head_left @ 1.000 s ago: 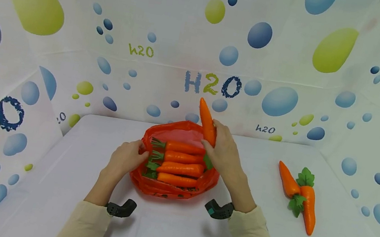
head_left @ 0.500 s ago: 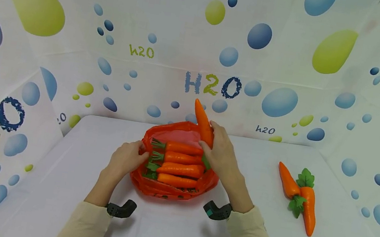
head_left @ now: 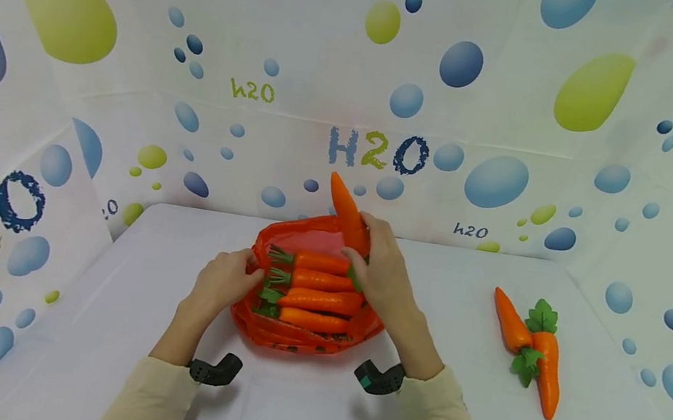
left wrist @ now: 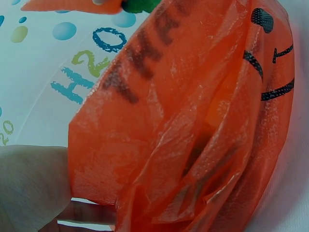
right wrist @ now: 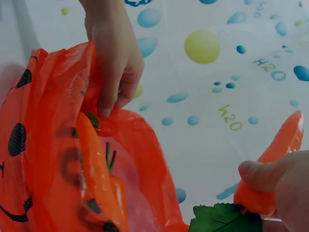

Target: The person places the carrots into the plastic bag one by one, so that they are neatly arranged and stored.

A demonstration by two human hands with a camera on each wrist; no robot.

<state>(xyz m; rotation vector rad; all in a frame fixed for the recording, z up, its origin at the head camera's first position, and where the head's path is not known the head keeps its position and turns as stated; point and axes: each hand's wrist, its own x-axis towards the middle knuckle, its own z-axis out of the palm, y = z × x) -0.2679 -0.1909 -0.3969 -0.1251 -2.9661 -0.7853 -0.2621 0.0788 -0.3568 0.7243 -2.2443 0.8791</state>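
A red plastic bag [head_left: 280, 230] with black markings lies open-mouthed on the white table. Inside it are several orange carrots [head_left: 322, 301] in a row, leafy ends to the left. My left hand [head_left: 225, 280] pinches the bag's left rim between thumb and fingers; the left wrist view shows the thumb and fingers on the plastic. Above the bag's far right side, my right hand [head_left: 385, 269] grips another carrot [head_left: 346, 208], its tip pointing up and to the left. That carrot's green leaf [right wrist: 224, 218] hangs below the thumb in the right wrist view.
Right of the bag, two more carrots lie crossed at their leafy tops on the table: one on the left [head_left: 511, 320], one on the right [head_left: 547, 372]. Behind the table hangs a white sheet [head_left: 312, 30] printed with blue and green drops.
My right hand has shifted left with its carrot, which now leans farther over the bag. The left hand stays at the bag's rim, and the other carrots lie as before.
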